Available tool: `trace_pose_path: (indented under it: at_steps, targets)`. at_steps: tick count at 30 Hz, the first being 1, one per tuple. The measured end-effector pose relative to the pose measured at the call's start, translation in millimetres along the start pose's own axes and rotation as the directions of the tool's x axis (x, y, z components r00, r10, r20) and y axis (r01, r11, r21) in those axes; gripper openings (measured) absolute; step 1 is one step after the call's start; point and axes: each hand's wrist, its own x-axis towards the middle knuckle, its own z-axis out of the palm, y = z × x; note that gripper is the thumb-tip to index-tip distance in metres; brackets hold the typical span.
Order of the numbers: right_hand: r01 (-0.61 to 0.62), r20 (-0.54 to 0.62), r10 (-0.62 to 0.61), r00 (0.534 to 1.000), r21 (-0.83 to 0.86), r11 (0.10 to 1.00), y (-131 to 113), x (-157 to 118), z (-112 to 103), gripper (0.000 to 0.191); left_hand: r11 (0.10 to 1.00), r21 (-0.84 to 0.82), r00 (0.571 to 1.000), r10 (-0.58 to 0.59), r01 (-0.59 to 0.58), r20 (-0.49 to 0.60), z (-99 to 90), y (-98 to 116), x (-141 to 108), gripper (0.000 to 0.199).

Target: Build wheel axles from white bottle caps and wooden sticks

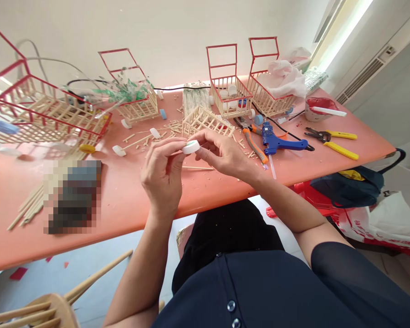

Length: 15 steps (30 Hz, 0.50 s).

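Observation:
Between my two hands, above the front part of the table, is a white bottle cap. My left hand pinches it from the left with its fingers closed. From the right, my right hand has thumb and fingers closed at the cap's edge. Just behind the hands lies a small frame of wooden sticks. A thin stick rests on the table below the cap. To the left, white caps sit on a stick like wheels on an axle.
On the orange table stand several stick-built carts, one a large red-rimmed cart. At right lie a blue glue gun, orange-handled pliers, yellow-handled wire strippers and a red-stained bowl. Loose sticks lie at left beside a blurred dark object.

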Motion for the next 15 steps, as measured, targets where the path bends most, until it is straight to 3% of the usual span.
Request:
trace_pose_path:
  at_steps: [3, 5, 9, 12, 15]
  targets:
    - [0.084, -0.02, -0.088, 0.996, -0.147, 0.985, 1.8, -0.8, 2.8, 0.045, 0.983, 0.035, 0.981, 0.182, -0.18, -0.069, 2.7, 0.5, 1.1, 0.012]
    - [0.134, -0.015, -0.143, 0.99, -0.256, 0.957, 4.9, -1.1, 4.4, 0.046, 0.977, 0.044, 0.974, 0.21, -0.207, -0.084, 3.6, 0.7, 1.5, 0.015]
    - [0.195, 0.004, -0.223, 0.975, -0.493, 0.848, 10.8, -2.4, 6.0, 0.049, 0.99, 0.034, 0.987, 0.141, -0.139, -0.08, 0.6, -0.1, 2.2, 0.016]
    - [0.117, -0.002, -0.166, 0.986, -0.699, 0.706, 10.1, -4.4, 7.2, 0.05, 0.998, -0.017, 0.998, 0.052, -0.052, -0.034, -1.0, -0.2, 2.2, 0.02]
    - [0.048, -0.031, -0.128, 0.991, -0.818, 0.573, 7.6, -5.7, 9.7, 0.05, 0.98, -0.173, 0.995, -0.096, 0.099, 0.026, 1.4, 1.4, 1.4, 0.033]
